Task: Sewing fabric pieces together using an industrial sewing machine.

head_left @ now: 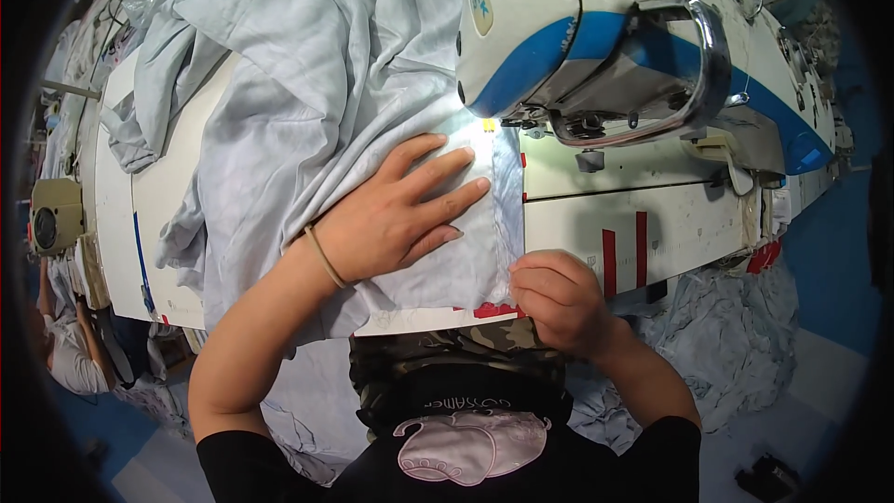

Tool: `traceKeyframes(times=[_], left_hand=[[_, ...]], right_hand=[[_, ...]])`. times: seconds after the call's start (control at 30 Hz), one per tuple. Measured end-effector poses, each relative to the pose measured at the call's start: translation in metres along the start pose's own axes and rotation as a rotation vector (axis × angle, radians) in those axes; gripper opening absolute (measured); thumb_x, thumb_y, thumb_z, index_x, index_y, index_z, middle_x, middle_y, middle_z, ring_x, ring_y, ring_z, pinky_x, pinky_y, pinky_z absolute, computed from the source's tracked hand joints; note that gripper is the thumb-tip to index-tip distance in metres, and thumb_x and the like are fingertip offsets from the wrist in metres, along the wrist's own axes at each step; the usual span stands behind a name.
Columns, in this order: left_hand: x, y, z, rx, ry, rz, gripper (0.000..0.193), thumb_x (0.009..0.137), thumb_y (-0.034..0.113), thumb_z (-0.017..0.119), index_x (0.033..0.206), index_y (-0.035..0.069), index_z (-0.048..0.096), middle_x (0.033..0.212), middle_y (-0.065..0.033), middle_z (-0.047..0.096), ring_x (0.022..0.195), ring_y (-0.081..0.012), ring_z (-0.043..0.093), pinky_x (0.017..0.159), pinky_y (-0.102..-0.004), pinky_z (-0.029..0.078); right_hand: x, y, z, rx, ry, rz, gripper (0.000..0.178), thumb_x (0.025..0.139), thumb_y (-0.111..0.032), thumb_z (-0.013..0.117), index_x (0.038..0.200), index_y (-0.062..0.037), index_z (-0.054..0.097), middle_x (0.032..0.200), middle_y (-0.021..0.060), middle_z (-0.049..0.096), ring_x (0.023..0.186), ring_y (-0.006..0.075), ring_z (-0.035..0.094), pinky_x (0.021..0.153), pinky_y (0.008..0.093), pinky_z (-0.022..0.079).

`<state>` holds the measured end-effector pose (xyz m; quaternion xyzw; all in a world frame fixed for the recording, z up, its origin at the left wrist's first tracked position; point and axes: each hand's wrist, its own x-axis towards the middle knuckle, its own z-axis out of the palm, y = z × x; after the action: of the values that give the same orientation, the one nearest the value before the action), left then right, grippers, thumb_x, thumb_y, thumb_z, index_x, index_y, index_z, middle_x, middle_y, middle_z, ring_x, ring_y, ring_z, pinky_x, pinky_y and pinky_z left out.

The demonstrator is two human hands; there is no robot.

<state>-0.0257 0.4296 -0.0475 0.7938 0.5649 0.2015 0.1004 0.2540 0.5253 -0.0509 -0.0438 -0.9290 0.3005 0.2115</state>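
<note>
A large piece of pale grey-blue fabric (279, 84) lies in folds over the sewing table, its straight right edge running toward the needle area of a white and blue sewing machine (531, 37). My left hand (391, 210) rests flat on this cloth with fingers spread, just left of the edge. At the near corner of the edge, my right hand (562, 301) is closed, pinching the fabric between thumb and fingers. A lamp lights the cloth beside the presser foot, where a small yellow piece (489, 126) shows. The needle itself is hard to make out.
The white table (577, 214) carries red tape strips (610, 261) right of the cloth. A heap of similar pale fabric (731, 345) sits below the table at the right. Another person (74, 349) is at the far left, near a beige machine part (58, 216).
</note>
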Motion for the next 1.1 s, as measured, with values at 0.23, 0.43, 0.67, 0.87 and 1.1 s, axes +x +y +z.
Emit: traceKeyframes(times=[0.23,0.43,0.67,0.87,1.1], left_hand=[[0.005,-0.011,-0.013,0.006,0.055,0.006,0.055,0.092,0.018,0.074,0.145,0.008,0.06,0.149,-0.0164,0.053,0.135,-0.0418,0.048,0.115,-0.0497,0.043],[0.017,0.05,0.012,-0.203,0.382,-0.197,0.05,0.087,0.006,0.074,0.136,0.0,0.062,0.135,-0.0207,0.057,0.127,-0.0406,0.054,0.108,-0.0482,0.046],[-0.015,0.063,0.018,0.052,0.1,-0.112,0.054,0.09,0.025,0.076,0.142,0.016,0.063,0.146,-0.0095,0.055,0.134,-0.0362,0.049,0.116,-0.0599,0.04],[-0.017,0.054,0.018,0.035,0.069,-0.09,0.056,0.088,0.024,0.077,0.142,0.018,0.064,0.146,-0.0085,0.054,0.134,-0.0361,0.049,0.112,-0.0589,0.043],[-0.007,0.034,0.009,0.039,0.025,-0.053,0.056,0.09,0.024,0.076,0.144,0.018,0.064,0.148,-0.0096,0.053,0.136,-0.0401,0.047,0.113,-0.0491,0.046]], right_hand=[[0.01,-0.004,-0.002,-0.043,0.041,-0.017,0.02,0.067,0.001,0.067,0.087,0.0033,0.07,0.101,0.0116,0.07,0.101,0.0309,0.071,0.085,0.0411,0.06],[0.007,-0.002,0.0,0.004,0.041,-0.043,0.018,0.068,0.0,0.065,0.086,0.0024,0.066,0.101,0.0148,0.069,0.1,0.0335,0.069,0.083,0.0426,0.059],[0.004,0.002,-0.006,0.016,0.026,-0.017,0.02,0.067,0.001,0.066,0.087,0.0029,0.067,0.101,0.0154,0.069,0.098,0.0337,0.069,0.083,0.0423,0.059],[0.004,0.004,-0.006,-0.016,0.045,-0.03,0.019,0.069,0.0,0.064,0.087,0.0014,0.069,0.099,0.0127,0.069,0.099,0.0305,0.069,0.083,0.0405,0.059],[0.017,0.011,-0.009,-0.05,0.037,-0.01,0.016,0.069,0.001,0.064,0.085,0.0011,0.07,0.098,0.0098,0.07,0.1,0.0273,0.07,0.084,0.0383,0.059]])
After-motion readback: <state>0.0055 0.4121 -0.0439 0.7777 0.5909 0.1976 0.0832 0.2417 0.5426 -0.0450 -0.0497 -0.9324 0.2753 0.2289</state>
